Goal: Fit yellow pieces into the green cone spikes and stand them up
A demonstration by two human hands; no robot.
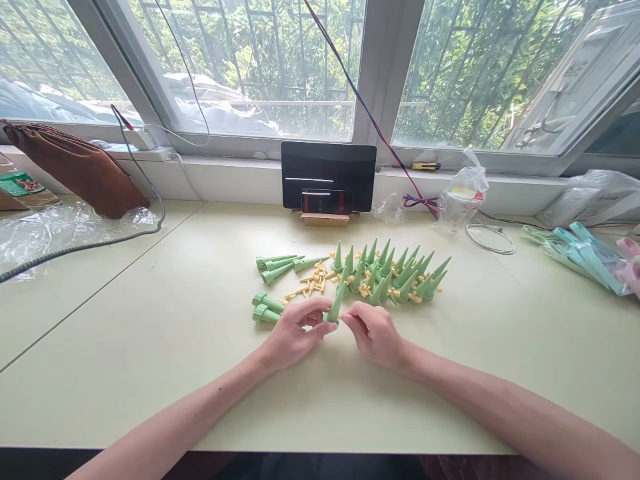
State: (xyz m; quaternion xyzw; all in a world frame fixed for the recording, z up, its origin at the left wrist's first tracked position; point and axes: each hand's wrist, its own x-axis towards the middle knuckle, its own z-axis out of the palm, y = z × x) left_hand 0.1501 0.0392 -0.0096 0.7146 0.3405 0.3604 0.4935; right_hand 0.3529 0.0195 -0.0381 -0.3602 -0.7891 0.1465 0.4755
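Note:
My left hand (295, 333) is closed round the base of a green plastic cone spike (335, 307) that points up and away from me. Close against it on the right, my right hand (375, 333) has its fingers pinched together at the spike's base; what it pinches is too small to name. Just behind the hands stands a cluster of several upright green cone spikes (390, 273). Small yellow plastic pieces (313, 280) lie scattered to their left. More green spikes lie flat on the table (280, 265), two of them beside my left hand (265, 308).
A pale green table (150, 320) runs to a window sill. A dark tablet (328, 175) stands on a holder at the back centre. A brown pouch (80, 167), clear plastic wrap and a grey cable lie at the left. Plastic bags (463, 190) and pastel items (585, 257) lie at the right.

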